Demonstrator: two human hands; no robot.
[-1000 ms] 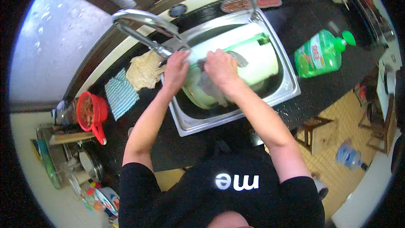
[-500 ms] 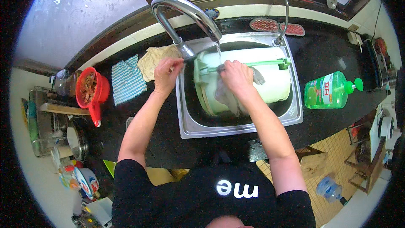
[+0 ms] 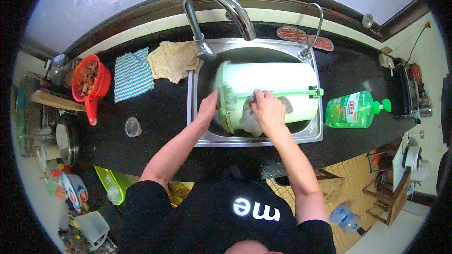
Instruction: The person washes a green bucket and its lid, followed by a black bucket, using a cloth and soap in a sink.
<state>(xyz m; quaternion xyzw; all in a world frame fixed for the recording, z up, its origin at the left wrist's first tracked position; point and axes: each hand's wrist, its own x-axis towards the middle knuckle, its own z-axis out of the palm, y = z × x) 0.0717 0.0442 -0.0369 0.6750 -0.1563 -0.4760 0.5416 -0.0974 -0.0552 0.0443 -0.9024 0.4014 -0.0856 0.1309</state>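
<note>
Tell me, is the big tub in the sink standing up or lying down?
Lying down: the tub stretches lengthwise across the sink, its long side facing up, one end by the left hand.

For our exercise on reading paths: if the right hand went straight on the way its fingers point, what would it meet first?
The right hand would most likely meet the container, on its white side just beyond the fingertips. Depth is unclear, so it might skim over the curve instead.

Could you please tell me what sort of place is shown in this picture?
It looks like a kitchen, probably in a home. A metal sink with a tall curved faucet is set into the counter, and a red strainer stands farther left.
</note>
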